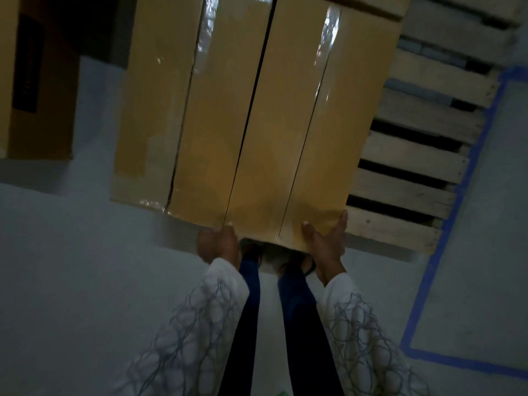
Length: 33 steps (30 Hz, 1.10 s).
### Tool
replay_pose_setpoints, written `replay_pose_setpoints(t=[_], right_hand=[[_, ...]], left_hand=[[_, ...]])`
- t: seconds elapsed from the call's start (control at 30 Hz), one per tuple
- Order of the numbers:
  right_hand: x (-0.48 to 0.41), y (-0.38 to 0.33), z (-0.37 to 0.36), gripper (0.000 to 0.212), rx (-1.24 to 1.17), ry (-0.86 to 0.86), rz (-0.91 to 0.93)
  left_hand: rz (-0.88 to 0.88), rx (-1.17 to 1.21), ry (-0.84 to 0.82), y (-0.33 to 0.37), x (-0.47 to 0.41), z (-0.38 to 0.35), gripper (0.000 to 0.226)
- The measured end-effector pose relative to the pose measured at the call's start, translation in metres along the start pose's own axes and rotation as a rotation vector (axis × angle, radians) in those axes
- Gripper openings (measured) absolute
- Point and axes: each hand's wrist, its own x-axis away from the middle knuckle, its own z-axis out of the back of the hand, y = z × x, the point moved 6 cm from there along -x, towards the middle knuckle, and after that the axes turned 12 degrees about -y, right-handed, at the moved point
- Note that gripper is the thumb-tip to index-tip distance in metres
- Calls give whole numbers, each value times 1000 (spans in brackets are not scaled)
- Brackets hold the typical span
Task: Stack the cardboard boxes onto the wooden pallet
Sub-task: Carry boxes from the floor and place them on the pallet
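A large brown cardboard box [257,110], taped along its top seam, fills the upper middle of the head view. My left hand [218,245] grips its near edge from below on the left. At the near right corner, my right hand [325,241] holds the box with the thumb on top and the fingers up its side. The wooden pallet [414,155] lies on the floor to the right, and the box hangs over its left part. Whether the box rests on the slats or is held above them is hidden.
A second cardboard box [40,81] with a dark label stands on the grey floor at the upper left. Blue tape [457,201] marks a line on the floor along the pallet's right side. My legs and feet are below the held box.
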Motion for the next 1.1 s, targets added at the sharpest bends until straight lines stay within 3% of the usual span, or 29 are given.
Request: replay_pose_setpoints(t=[0.07,0.13,0.23,0.37,0.5,0.83,0.9,0.97,1.03,1.1], right_hand=[[-10,-18,4,108,8,8,54],[-24,-40,9,107,45,10,105],[-49,-78,17,109,67,34,184],[-79,-133,21,111,67,67,271],[-103,-168,24,110,30,73,323],[-108,-176,24,119,68,64,328],[-100,-177,26,123,224,52,348],[-85,-176,19,122,614,84,430],[-64,-167,-5,115,955,80,596],[-39,-148,-39,106,1121,-42,788]], left_hand=[[-358,-334,95,38,4,3,19],[-744,-622,46,80,11,-14,22],[-1027,-928,-54,129,2,-48,45],[-1067,-1111,-145,196,-19,-82,76],[-1066,-1267,-147,221,-37,-97,76],[-1090,-1299,-152,220,-38,-100,83],[-1083,-1325,-125,222,-37,-98,84],[-1098,-1354,-122,224,-35,-94,85],[-1105,-1406,-137,225,-35,-90,85],[-1130,-1447,-156,225,-38,-87,83]])
